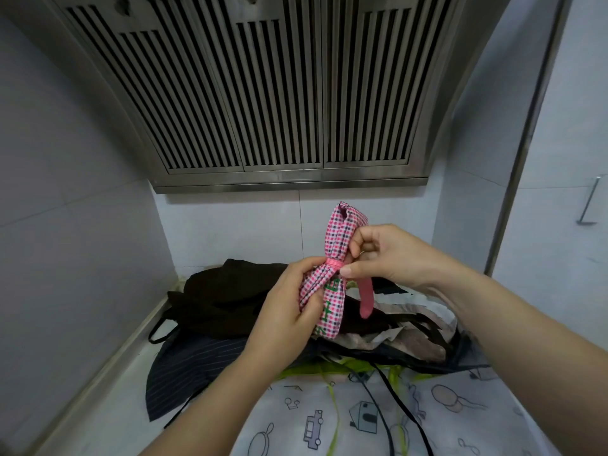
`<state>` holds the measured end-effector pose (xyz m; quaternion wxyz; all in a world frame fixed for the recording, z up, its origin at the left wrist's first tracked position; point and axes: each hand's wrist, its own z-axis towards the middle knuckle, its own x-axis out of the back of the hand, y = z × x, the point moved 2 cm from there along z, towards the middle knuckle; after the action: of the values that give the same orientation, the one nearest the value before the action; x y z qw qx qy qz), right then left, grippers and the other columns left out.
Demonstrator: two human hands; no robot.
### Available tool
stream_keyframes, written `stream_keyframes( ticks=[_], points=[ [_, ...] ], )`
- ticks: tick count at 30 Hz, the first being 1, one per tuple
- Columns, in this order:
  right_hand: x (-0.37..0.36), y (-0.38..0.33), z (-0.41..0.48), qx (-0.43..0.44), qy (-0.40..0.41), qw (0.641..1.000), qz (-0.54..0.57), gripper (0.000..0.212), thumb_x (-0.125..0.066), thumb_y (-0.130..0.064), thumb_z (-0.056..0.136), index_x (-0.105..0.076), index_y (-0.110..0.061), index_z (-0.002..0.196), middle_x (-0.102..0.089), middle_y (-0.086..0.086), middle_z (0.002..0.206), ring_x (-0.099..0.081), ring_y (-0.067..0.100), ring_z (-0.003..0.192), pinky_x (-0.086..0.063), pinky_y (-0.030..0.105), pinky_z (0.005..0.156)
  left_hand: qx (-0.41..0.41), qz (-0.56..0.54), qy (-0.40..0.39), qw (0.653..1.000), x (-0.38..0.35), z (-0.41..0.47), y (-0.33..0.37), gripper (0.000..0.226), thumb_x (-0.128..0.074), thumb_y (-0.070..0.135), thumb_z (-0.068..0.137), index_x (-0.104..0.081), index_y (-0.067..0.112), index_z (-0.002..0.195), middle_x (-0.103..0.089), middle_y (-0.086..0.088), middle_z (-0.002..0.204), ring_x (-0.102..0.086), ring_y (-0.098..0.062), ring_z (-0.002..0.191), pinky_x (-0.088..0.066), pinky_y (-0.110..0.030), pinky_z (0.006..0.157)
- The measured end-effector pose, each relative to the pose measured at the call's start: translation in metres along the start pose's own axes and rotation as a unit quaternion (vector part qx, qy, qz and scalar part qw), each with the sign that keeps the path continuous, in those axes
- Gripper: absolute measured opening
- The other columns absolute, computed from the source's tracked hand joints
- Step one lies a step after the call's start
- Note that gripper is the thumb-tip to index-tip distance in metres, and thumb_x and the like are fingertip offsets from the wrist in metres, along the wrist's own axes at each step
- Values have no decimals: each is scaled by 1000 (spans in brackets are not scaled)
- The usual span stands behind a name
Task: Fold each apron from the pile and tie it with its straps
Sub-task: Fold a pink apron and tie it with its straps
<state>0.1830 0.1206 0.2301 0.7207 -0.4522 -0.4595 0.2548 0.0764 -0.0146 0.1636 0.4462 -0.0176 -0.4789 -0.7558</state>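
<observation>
Lying at left: a black apron is crumpled at the back of the counter, with a dark striped apron spread flat just in front of it.
Left hand: the left hand is closed round the lower half of the pink checked apron, with its fingers curled over the near side and its thumb up by the tie.
Task item: the pink checked apron is rolled into a bundle and held upright in the air above the pile, touching neither counter nor wall.
Strap: a pink strap is wound tightly round the bundle's middle, pinching it into a waist. Its loose end hangs down on the right.
Right hand: the right hand has its fingers curled in and its thumb tip pressed against the wrap, nipping the pink strap where the loose end leaves it.
Under the hands: the pile is grey and dark aprons heaped together. Nearest the camera is a pale printed apron with black straps lying across it.
Above: a slatted steel extractor hood.
Far right: a metal hook on the wall.
</observation>
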Motion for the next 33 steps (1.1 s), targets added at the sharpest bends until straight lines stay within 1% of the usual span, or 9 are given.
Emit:
stream_keyframes(
  ticks=[7,10,12,17,20,23,26,29,33],
  points=[
    [-11,4,1,10,83,971,226,29,-67,8,74,-46,-12,71,-68,3,71,-66,14,66,-55,22,62,-15,-38,52,998,-2,0,7,47,-51,7,95,-43,46,120,-58,18,109,-59,-2,97,-48,-16,78],
    [-27,10,5,6,132,855,502,26,-62,4,74,-43,-14,68,-62,4,63,-58,10,55,-51,18,52,6,-120,68,990,-6,4,14,44,-49,1,95,-47,38,119,-59,25,107,-59,1,96,-48,-14,78],
    [-33,12,7,3,148,810,568,25,-57,4,83,-44,-13,69,-61,4,63,-56,8,53,-51,17,52,28,-158,72,984,-8,6,15,42,-47,0,95,-48,33,120,-60,25,104,-60,1,93,-49,-15,76],
    [-21,10,2,52,172,960,217,20,-58,6,86,-54,-13,85,-62,1,77,-60,10,68,-54,20,68,112,-191,35,975,-3,9,10,40,-47,6,96,-47,39,119,-66,18,96,-65,-5,84,-54,-25,72],
    [-22,3,-1,63,159,985,30,27,-62,7,83,-56,-19,87,-59,-2,78,-58,7,69,-53,23,73,153,-172,3,973,1,13,6,38,-50,6,94,-51,36,118,-67,7,97,-66,-15,86,-54,-37,75],
    [-25,1,-3,54,153,987,-12,25,-68,1,81,-59,-21,87,-59,-5,75,-55,5,65,-52,19,69,156,-155,-22,975,2,16,5,31,-62,15,90,-53,34,113,-68,8,96,-67,-5,81,-53,-23,67],
    [-27,3,-5,35,139,975,168,19,-64,5,82,-61,-12,89,-62,-2,71,-60,4,61,-51,15,61,152,-154,-24,976,0,18,8,31,-68,25,86,-54,33,113,-70,9,95,-69,-5,81,-55,-23,70],
    [-32,5,-5,-5,101,893,438,15,-60,4,76,-59,-7,86,-65,0,62,-59,6,53,-52,15,54,170,-192,-22,966,1,22,10,36,-68,22,86,-55,26,119,-70,-1,99,-71,-15,81,-58,-34,75],
    [-33,7,-9,-21,92,803,589,20,-60,-1,68,-61,-9,87,-63,1,63,-57,6,51,-52,15,50,184,-226,-62,955,2,26,14,37,-66,19,87,-55,27,121,-72,0,100,-71,-16,84,-57,-31,76]
  ],
)
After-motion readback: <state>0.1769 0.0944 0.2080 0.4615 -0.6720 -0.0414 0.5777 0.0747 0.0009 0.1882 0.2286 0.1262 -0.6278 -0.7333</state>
